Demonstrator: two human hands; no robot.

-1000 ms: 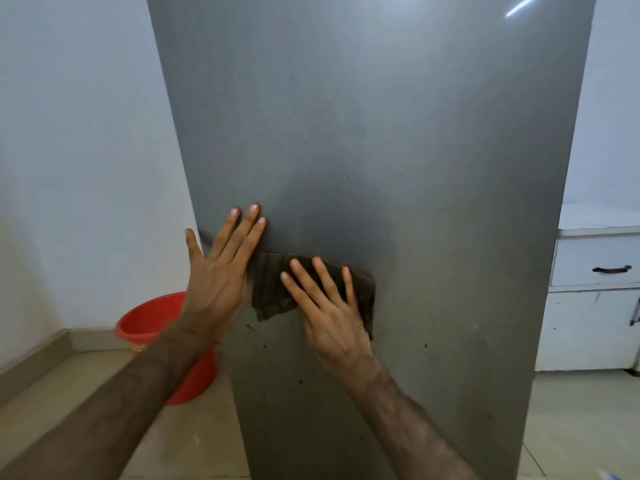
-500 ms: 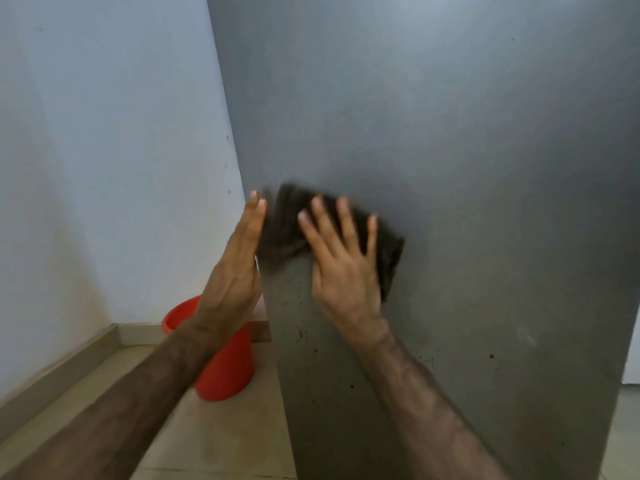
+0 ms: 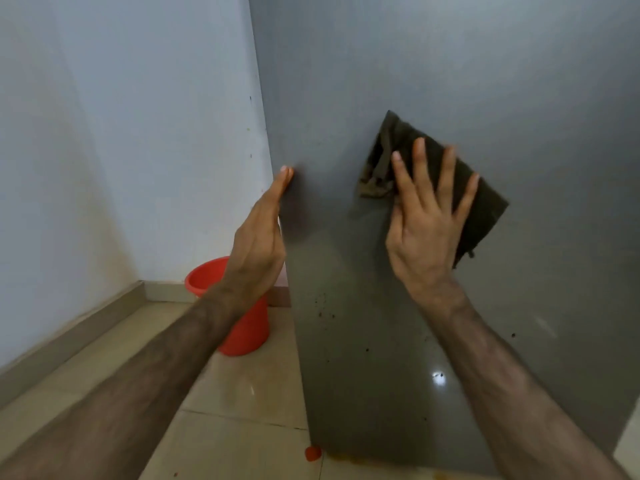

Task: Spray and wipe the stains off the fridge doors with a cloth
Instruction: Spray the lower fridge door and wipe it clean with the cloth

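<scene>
While the dark cloth [image 3: 481, 206] is pressed flat against the grey fridge door [image 3: 450, 81], it is covered by the right hand [image 3: 427, 233], whose fingers are straight and spread wide. The cloth is tilted, with one corner pointing up. The left edge of the door is touched by the left hand [image 3: 259, 247], with its fingers kept straight and close together and nothing held. Small dark stains [image 3: 325, 306] are seen on the door below both hands. A red bucket [image 3: 242, 334] is set on the tiled floor [image 3: 221, 410] by the white wall [image 3: 121, 133], partly hidden behind the left arm. A small red cap [image 3: 312, 453] is seen on the floor by the door's bottom edge.
</scene>
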